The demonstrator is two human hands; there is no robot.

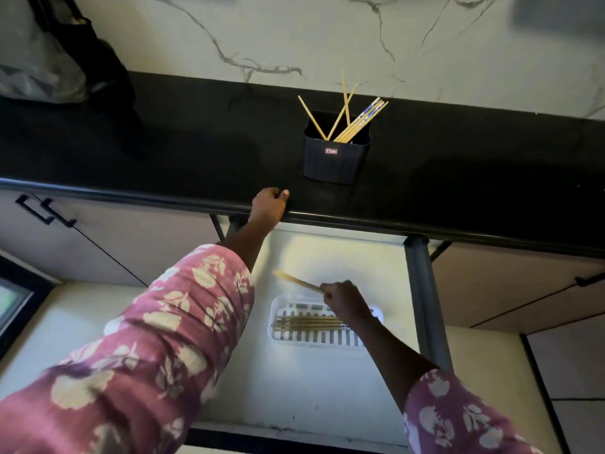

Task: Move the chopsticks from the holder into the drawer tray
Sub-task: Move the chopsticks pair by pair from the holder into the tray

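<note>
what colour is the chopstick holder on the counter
The holder is dark navy, almost black, with a small red label on its front; the head view shows it.

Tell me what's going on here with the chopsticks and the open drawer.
A person is moving chopsticks out of a dark holder on the black countertop into a white tray in the open drawer below. The right hand holds a blurred chopstick just above the tray, where several already lie side by side. The left hand rests on the counter edge. More chopsticks remain standing in the holder.
</note>
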